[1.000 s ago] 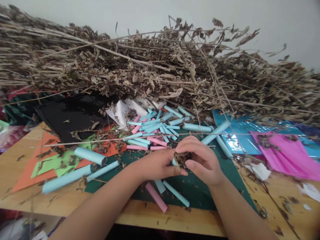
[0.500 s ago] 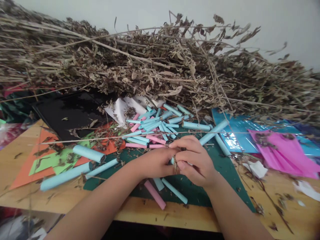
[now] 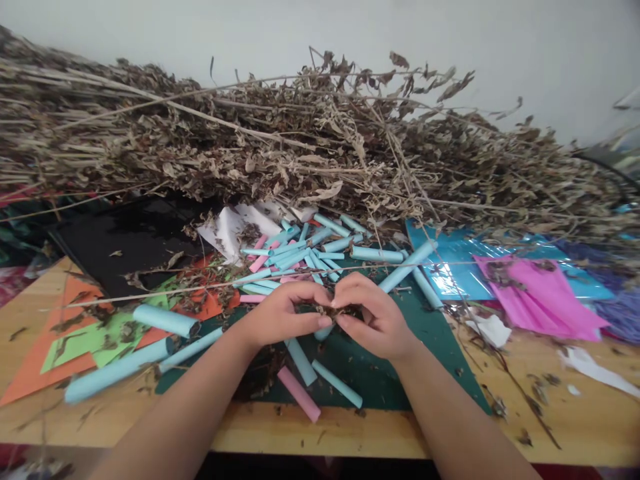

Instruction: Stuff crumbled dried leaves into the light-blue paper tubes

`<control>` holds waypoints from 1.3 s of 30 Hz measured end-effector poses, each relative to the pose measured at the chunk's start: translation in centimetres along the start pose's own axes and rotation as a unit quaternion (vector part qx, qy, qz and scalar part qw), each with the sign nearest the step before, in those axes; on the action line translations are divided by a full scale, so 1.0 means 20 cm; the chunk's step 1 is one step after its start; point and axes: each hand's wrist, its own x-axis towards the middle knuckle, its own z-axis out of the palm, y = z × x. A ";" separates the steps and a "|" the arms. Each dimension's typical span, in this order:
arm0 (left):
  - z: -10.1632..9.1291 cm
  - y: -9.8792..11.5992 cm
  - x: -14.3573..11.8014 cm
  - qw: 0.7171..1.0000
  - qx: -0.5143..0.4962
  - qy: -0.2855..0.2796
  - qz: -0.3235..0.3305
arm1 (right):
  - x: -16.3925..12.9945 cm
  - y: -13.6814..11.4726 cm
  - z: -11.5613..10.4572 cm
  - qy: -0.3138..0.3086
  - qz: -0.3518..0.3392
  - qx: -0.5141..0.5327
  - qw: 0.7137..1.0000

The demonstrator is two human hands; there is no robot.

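Note:
My left hand and my right hand meet over the green mat, both in a pinch. Thumbs and forefingers come together on a small bit of dried leaf. Just under the left thumb shows a short light-blue paper tube; whether other fingers touch it is hidden. Closer to me lie a pink paper tube and a thin blue tube. Beyond the hands is a heap of small blue and pink rolled tubes.
Dried leafy stalks are piled along the wall. Left are a black sheet, orange paper, green paper scraps and larger blue tubes. Right are a shiny blue packet and pink paper. Leaf crumbs litter the wooden table.
My hands have come slightly apart, and the fingers now meet at their tips in a ring. The blue tube between them shows lower down. The view has shifted a little to the right.

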 end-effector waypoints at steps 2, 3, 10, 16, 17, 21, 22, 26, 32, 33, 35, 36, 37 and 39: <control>0.02 -0.01 0.00 0.996 -0.079 0.003 -0.048 | -0.01 0.01 0.01 0.007 0.032 0.051 0.998; 0.03 -0.02 0.01 0.991 -0.119 0.005 -0.063 | -0.01 0.01 0.02 0.007 0.051 0.070 0.996; 0.12 -0.02 0.05 0.954 -0.278 -0.002 -0.114 | -0.01 0.02 0.05 0.002 0.197 0.227 0.954; 0.13 -0.02 0.05 0.945 -0.308 -0.019 -0.107 | 0.00 0.00 0.05 -0.066 0.276 0.300 0.911; 0.12 -0.02 0.05 0.945 -0.310 -0.025 -0.102 | 0.00 -0.01 0.04 -0.074 0.290 0.306 0.904; 0.06 -0.04 0.04 0.953 -0.282 -0.081 -0.081 | 0.05 -0.04 0.03 -0.107 0.336 0.310 0.883; 0.04 -0.04 0.04 0.955 -0.266 -0.102 -0.082 | 0.07 -0.04 0.03 -0.123 0.344 0.302 0.880; -0.03 -0.02 0.02 0.974 -0.169 -0.126 -0.077 | 0.15 -0.06 -0.01 -0.213 0.333 0.227 0.890; -0.05 0.00 0.02 0.996 0.013 -0.090 -0.002 | 0.33 -0.10 -0.11 -0.364 0.309 0.006 0.879; -0.04 0.01 0.02 0.995 0.044 -0.091 0.006 | 0.36 -0.11 -0.12 -0.376 0.303 -0.058 0.874; -0.02 0.00 0.01 0.990 0.099 -0.094 0.021 | 0.41 -0.11 -0.12 -0.388 0.269 -0.175 0.864; -0.01 0.00 0.01 0.988 0.118 -0.098 0.027 | 0.42 -0.11 -0.11 -0.395 0.241 -0.219 0.859; 0.01 0.00 0.00 0.986 0.129 -0.103 0.033 | 0.43 -0.10 -0.10 -0.409 0.210 -0.252 0.851; 0.05 -0.01 0.00 0.984 0.132 -0.111 0.044 | 0.43 -0.10 -0.07 -0.437 0.161 -0.301 0.832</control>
